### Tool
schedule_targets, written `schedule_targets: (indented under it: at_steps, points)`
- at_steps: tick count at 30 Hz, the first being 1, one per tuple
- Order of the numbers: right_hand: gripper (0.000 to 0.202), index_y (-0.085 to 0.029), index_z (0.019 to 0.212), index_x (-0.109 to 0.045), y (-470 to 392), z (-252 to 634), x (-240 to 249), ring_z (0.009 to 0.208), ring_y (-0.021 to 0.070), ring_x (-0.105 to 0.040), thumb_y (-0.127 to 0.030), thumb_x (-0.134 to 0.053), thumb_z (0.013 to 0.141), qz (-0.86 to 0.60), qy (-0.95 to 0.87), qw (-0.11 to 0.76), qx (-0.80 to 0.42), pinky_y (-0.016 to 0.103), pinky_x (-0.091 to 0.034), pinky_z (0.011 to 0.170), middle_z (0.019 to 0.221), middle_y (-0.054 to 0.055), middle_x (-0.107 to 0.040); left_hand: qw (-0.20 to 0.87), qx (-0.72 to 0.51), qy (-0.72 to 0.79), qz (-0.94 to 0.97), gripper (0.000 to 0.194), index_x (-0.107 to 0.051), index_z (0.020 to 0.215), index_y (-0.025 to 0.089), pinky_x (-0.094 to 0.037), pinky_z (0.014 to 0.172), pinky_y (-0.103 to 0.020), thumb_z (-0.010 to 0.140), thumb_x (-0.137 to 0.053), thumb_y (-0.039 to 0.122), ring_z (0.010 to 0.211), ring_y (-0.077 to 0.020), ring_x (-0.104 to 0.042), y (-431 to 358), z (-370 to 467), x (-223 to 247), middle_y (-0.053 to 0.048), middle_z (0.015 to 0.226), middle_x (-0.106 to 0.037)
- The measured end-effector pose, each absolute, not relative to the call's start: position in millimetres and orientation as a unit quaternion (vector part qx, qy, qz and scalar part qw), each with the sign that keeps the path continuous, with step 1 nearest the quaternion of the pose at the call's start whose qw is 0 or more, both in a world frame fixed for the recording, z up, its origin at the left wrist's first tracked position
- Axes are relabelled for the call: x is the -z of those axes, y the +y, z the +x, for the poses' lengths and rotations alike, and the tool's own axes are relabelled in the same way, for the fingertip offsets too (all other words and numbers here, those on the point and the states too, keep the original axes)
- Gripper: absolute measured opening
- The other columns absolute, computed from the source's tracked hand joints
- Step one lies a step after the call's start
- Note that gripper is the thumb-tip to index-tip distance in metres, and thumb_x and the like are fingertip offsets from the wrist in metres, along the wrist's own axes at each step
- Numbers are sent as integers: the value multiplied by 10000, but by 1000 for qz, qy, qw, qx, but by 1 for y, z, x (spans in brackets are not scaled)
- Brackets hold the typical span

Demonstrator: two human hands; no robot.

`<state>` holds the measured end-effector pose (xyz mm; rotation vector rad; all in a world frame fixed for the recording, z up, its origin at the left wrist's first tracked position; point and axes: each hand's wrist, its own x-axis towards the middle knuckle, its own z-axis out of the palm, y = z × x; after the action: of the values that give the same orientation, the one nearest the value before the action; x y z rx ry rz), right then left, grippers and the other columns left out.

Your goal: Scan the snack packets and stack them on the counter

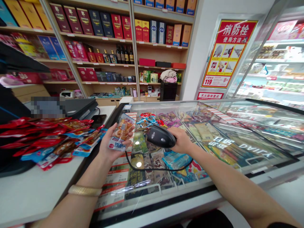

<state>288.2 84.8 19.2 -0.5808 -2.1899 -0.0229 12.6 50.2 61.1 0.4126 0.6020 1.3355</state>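
Note:
My left hand (111,147) is closed around a small blue-and-white snack packet (123,128), its barcode facing up, above the freezer's left edge. In my right hand (181,140) is a black barcode scanner (159,136), its head pointing left toward the packet with a gap between them. The scanner's black cable (152,170) loops down across the freezer glass. Beyond the scanner, several red and blue snack packets (148,119) lie on the glass. To the left of my left hand, a pile of red and blue snack packets (57,136) covers part of the white counter (26,193).
A glass-topped freezer (187,186) with packaged goods inside spans the middle and right. Behind the packet pile are a dark counter machine (76,106) and a phone (99,119). Shelves of boxes and bottles (102,34) line the back wall; a lit display fridge (280,63) stands at right.

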Motion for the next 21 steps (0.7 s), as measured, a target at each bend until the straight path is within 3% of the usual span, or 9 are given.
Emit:
schedule_targets:
  at_steps: [5,12,21]
  points:
    - [251,-203,962,-617,80,284,-19,734,216,-643,-336,-638,751,-242,-888,390,-7,314,-498,669,826,67,-692,713,-577,310,251,346,-653,1051,74,-383,354,-196,916,-422,293,612,-170,-600,54,18,-49,-177,885,-689]
    - [228,-223,930,-615,81,284,-19,767,224,-653,-296,-658,717,-281,-887,366,-12,315,-510,699,837,57,-695,725,-550,321,261,319,-659,1083,90,-380,351,-203,874,-506,276,596,-170,-611,56,24,-42,-163,876,-700]
    - [203,-213,892,-614,81,284,-20,757,221,-644,-294,-659,711,-292,-890,351,-8,308,-505,684,815,61,-685,722,-548,335,257,297,-666,1032,84,-382,356,-200,885,-483,266,601,-166,-605,57,26,-41,-164,875,-698]
